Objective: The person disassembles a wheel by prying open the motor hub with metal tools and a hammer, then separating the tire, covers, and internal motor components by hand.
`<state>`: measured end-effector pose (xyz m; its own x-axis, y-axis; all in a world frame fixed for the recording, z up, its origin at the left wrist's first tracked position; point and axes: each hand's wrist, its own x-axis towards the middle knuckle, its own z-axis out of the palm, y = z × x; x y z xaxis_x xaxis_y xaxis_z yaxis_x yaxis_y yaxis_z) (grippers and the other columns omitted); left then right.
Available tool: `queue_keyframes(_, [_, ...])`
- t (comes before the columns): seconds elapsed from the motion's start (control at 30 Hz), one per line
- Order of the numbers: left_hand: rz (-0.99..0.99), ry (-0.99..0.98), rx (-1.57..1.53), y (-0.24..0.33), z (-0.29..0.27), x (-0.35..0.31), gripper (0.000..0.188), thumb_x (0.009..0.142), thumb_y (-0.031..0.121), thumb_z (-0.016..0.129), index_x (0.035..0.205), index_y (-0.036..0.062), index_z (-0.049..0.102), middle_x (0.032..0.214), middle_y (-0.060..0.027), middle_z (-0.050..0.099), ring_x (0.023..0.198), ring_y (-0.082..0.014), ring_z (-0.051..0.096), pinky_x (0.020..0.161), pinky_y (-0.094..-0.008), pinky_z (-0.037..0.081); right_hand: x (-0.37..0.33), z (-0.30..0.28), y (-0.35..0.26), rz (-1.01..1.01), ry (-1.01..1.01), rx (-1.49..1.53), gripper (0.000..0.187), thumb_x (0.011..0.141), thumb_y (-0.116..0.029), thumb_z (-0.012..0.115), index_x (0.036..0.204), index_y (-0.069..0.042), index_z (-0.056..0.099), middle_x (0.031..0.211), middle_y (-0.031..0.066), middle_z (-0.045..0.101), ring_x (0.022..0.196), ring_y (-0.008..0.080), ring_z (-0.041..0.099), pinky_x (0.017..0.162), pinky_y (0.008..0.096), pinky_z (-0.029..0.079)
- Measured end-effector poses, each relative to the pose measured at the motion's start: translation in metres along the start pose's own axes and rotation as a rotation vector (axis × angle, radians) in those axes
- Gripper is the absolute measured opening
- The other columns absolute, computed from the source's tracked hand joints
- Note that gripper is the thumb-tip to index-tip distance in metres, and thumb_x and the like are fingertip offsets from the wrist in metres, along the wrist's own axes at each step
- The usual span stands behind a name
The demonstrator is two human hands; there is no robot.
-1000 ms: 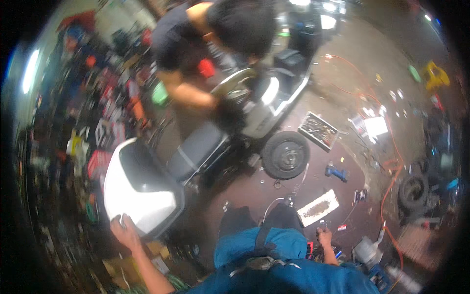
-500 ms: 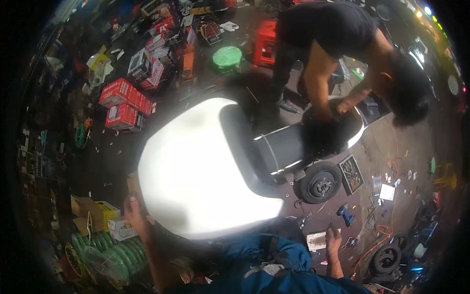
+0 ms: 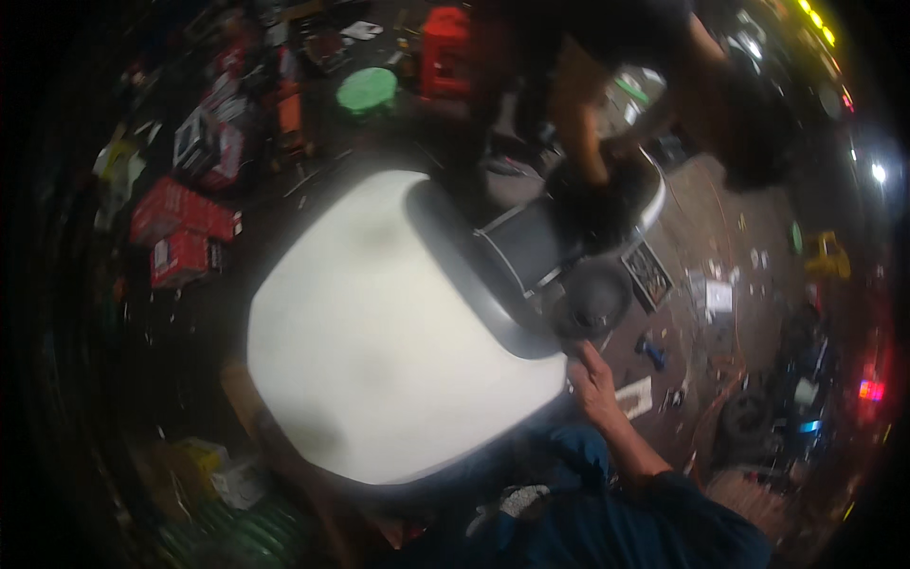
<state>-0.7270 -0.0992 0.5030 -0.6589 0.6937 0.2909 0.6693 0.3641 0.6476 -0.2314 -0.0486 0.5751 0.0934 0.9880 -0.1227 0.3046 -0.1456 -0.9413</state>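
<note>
A large white scooter panel [image 3: 370,332] with a dark grey edge strip fills the middle, tilted in front of me. At its right lower corner, my right hand [image 3: 593,379] has its fingers closed against the edge. My left forearm runs up dimly below the panel's lower left side. Its hand is smeared and mostly hidden there, so I cannot tell its fingers. Beyond the panel lies a dark scooter footboard or seat section [image 3: 521,242], next to a small black wheel [image 3: 595,296]. A co-worker's bare arm [image 3: 580,123] reaches down to the scooter's far end.
A green round stool [image 3: 368,90] and a red stool [image 3: 445,52] stand at the back. Red boxes [image 3: 180,228] are stacked to the left. On the right lie a parts tray [image 3: 647,275], a blue power tool [image 3: 652,351] and an orange hose. Green coils [image 3: 237,531] sit lower left.
My right hand has risen from low on the right to the panel's corner. The view has shifted, so the surroundings sit further left and higher. My left hand has become hidden.
</note>
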Motion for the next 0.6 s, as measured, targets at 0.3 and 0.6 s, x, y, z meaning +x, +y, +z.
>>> queue_keyframes(0.3, [0.371,0.066,-0.025,0.300,-0.027,-0.033,0.046,0.094,0.034,0.034,0.106,-0.0046,0.055,0.101,-0.0175,0.058,0.093,-0.0280,0.056,0.080,-0.0369,0.046,-0.080,-0.069,0.090,0.355,0.291,0.123,0.031,0.086,-0.018,0.060,0.112,-0.002,0.056,0.106,0.0125,0.059,0.099,0.0225,0.056,0.086,0.0302,0.043])
queue_keyframes(0.6, [1.156,-0.361,-0.053,0.384,0.115,-0.187,0.022,0.083,0.008,0.058,0.099,-0.0058,0.057,0.096,-0.0186,0.057,0.091,-0.0328,0.053,0.083,-0.0409,0.042,-0.172,-0.230,0.212,0.626,0.603,0.228,0.033,0.085,-0.022,0.059,0.108,0.002,0.057,0.099,0.0144,0.062,0.091,0.0199,0.060,0.080,0.0304,0.046])
